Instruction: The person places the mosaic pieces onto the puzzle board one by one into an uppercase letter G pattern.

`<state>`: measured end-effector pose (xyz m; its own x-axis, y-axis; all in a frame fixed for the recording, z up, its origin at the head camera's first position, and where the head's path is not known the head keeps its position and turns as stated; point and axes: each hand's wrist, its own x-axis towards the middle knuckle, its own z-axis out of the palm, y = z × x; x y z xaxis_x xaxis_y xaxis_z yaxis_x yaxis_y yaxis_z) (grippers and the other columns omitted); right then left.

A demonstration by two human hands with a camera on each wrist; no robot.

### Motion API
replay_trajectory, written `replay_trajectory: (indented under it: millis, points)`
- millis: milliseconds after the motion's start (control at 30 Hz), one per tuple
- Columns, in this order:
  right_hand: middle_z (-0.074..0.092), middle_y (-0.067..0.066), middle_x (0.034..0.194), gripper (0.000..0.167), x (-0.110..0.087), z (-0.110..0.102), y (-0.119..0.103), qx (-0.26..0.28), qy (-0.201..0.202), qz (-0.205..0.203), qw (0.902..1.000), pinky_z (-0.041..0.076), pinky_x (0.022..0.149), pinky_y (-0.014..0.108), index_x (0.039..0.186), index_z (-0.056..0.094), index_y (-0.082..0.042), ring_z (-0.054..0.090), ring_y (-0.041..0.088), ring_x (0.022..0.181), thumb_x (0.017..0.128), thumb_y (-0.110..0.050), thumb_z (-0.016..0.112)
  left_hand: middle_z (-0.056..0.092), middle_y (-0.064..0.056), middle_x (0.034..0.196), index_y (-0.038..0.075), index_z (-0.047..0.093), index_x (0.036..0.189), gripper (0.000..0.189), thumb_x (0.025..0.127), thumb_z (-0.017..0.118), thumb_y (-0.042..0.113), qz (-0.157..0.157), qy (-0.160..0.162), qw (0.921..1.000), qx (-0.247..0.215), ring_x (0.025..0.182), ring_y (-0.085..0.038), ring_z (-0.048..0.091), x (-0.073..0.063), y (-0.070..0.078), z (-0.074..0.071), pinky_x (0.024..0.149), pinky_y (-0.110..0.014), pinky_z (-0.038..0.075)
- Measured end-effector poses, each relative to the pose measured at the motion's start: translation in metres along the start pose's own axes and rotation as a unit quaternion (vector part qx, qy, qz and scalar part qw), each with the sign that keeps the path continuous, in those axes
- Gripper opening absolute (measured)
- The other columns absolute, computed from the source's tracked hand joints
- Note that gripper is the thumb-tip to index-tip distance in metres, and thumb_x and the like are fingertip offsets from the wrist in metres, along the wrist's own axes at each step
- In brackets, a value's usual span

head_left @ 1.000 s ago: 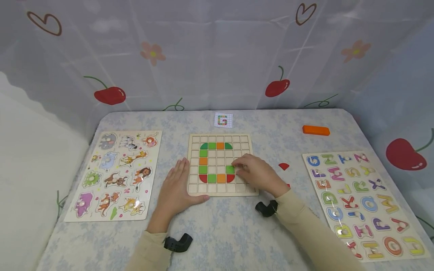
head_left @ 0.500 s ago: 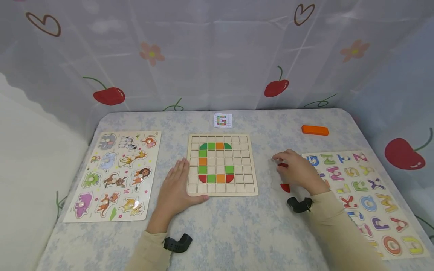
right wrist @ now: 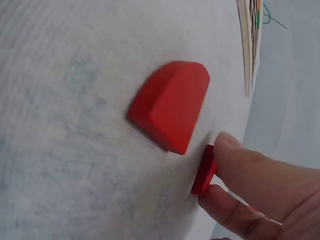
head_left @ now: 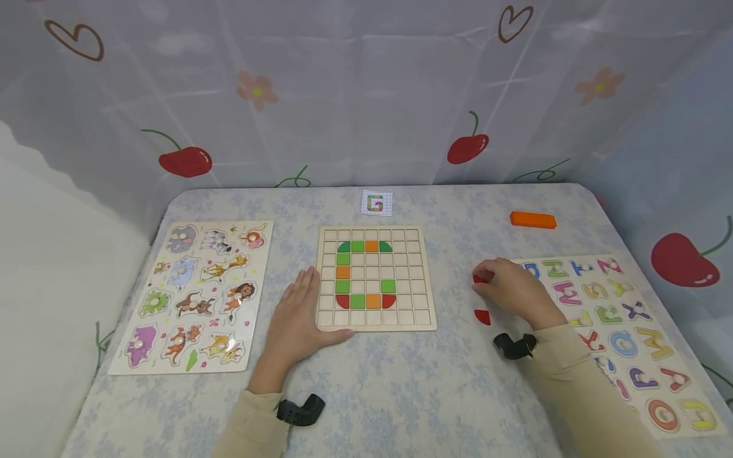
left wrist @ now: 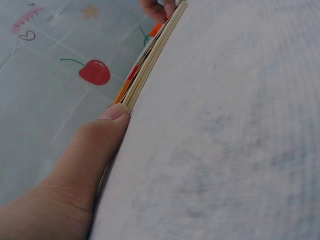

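Note:
A wooden grid board (head_left: pixel 412 286) lies mid-table, with green, orange and red pieces set in a G-like outline. My left hand (head_left: pixel 294 318) lies at its left side, fingers straight along the edge and thumb at the front left corner. In the left wrist view the thumb (left wrist: pixel 95 142) meets the board's edge. To the right of the board, my right hand (head_left: pixel 512 296) pinches a red quarter-circle piece (right wrist: pixel 204 171) between thumb and finger, close over the cloth. Nearer the front, a second red quarter-circle piece (head_left: pixel 483 317) lies flat on the tablecloth.
A small pattern card (head_left: pixel 376 203) sits behind the board. On the left is an animal peg puzzle (head_left: pixel 260 305); an alphabet puzzle (head_left: pixel 687 413) lies on the right, partly beneath my right forearm in view. An orange block (head_left: pixel 533 220) rests at the back right.
My right hand has left the green piece on the board, moved right, and now pinches the farther red piece. The left hand stays at the board's edge.

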<state>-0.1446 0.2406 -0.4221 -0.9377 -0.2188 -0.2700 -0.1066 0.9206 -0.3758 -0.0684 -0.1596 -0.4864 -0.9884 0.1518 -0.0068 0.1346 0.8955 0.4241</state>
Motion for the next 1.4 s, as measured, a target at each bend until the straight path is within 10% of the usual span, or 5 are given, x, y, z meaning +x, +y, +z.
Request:
replay_trajectory:
  millis: [567, 1400]
  points:
    - [0.062, 0.005, 0.093, 0.014, 0.005, -0.002, -0.009, 0.066, 0.003, -0.028, 0.9975, 0.043, 0.063, 0.028, 0.100, 0.060, -0.013, 0.052, 0.020, 0.076, 0.093, -0.018, 0.070, 0.009, -0.009, 0.168, 0.005, 0.010, 0.159, 0.139, 0.062, 0.061, 0.091, 0.001, 0.002, 1.0000, 0.004, 0.156, -0.025, 0.007, 0.001, -0.001, -0.001, 0.127, -0.046, 0.015]
    - [0.064, 0.000, 0.091, 0.005, 0.055, 0.041, -0.123, 0.150, -0.024, -0.107, 0.9826, 0.047, 0.068, 0.029, 0.100, 0.062, -0.017, 0.056, 0.018, 0.079, 0.097, -0.018, 0.065, 0.009, -0.009, 0.168, 0.006, 0.010, 0.160, 0.138, 0.063, 0.059, 0.091, 0.003, 0.001, 1.0000, 0.004, 0.156, -0.025, 0.008, 0.000, -0.001, 0.000, 0.126, -0.046, 0.016]
